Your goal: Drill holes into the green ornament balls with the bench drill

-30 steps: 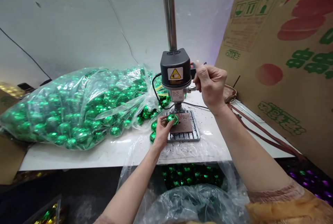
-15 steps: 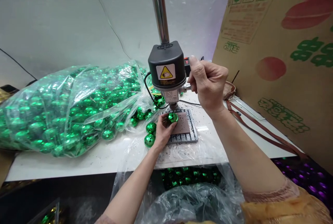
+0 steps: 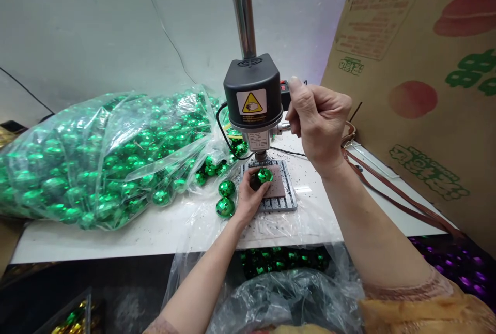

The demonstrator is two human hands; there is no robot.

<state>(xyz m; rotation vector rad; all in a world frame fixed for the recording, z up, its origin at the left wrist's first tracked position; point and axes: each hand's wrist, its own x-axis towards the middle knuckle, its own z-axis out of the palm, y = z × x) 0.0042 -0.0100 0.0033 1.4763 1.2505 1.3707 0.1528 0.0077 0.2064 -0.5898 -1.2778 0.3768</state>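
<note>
Room right of the drill base [image 3: 290,194], loose balls [image 3: 225,208] as left-side obstacles

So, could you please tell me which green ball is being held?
The green ball in the left hand, below the drill chuck; no hand holds the others.

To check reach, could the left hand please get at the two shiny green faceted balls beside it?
Probably yes: nothing visible blocks those two balls, though the left hand holds another ball.
</note>
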